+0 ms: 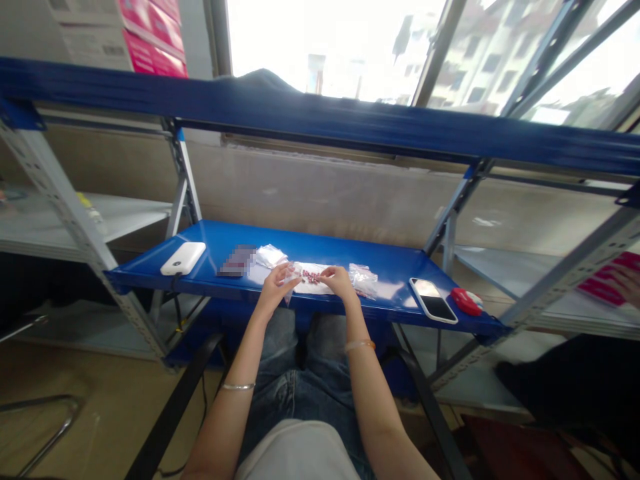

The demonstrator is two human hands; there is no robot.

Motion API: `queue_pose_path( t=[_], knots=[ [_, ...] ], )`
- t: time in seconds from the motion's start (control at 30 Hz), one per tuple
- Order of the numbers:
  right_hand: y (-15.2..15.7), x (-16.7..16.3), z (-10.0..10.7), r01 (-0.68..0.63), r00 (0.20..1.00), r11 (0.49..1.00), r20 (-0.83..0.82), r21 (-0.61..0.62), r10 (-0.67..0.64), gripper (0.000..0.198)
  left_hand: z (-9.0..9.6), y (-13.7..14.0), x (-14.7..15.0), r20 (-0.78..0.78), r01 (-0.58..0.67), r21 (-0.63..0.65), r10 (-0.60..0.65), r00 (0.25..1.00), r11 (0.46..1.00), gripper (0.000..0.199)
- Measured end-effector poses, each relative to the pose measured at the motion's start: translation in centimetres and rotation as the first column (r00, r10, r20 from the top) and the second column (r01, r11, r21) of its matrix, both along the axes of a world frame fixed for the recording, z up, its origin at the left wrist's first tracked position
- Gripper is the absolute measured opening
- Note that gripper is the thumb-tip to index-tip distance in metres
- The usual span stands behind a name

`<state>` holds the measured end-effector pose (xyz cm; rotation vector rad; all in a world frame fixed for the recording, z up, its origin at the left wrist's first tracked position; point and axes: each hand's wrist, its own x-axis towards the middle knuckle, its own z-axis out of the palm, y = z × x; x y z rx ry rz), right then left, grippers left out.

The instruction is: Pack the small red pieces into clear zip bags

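My left hand [278, 285] is closed on a small clear plastic bag [289, 298] near the front edge of the blue shelf [320, 243]. Several small dark red pieces [311, 277] lie on a white sheet [320, 288] between my hands. At their right side, my right hand [339, 281] has its fingertips pinched together; what they hold is too small to make out. A clear bag with reddish contents [364, 280] rests just right of that hand. Behind my left hand sits a pile of white plastic bags [271, 256].
A white power bank [183, 259] with a cable and a blurred dark item [237, 261] are on the left. A phone [433, 300] and a red-and-white object [467, 301] lie on the right. An upper blue beam [320, 113] crosses in front. Another person's hand [625, 280] shows far right.
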<state>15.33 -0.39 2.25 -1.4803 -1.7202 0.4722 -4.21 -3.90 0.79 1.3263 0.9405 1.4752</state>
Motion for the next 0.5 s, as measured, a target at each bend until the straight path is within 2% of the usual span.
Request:
queue_pose_path(
  t=[0.1,0.17,0.5],
  knots=[
    [0.0,0.1,-1.9,0.079,0.996,0.997,0.039,-0.024,-0.078,0.017,0.1,-0.1,0.0,0.027,-0.002,-0.014,0.002,1.0,1.0,0.06],
    [-0.1,-0.1,-2.4,0.088,0.996,0.996,0.036,-0.033,-0.087,0.018,0.2,0.0,0.0,0.04,0.003,-0.009,-0.002,0.999,1.0,0.061],
    [-0.9,-1.4,-1.4,0.178,0.983,0.978,0.064,-0.106,-0.172,0.017,0.7,-0.4,-0.1,0.031,0.006,-0.015,-0.005,0.999,1.0,0.064]
  ],
)
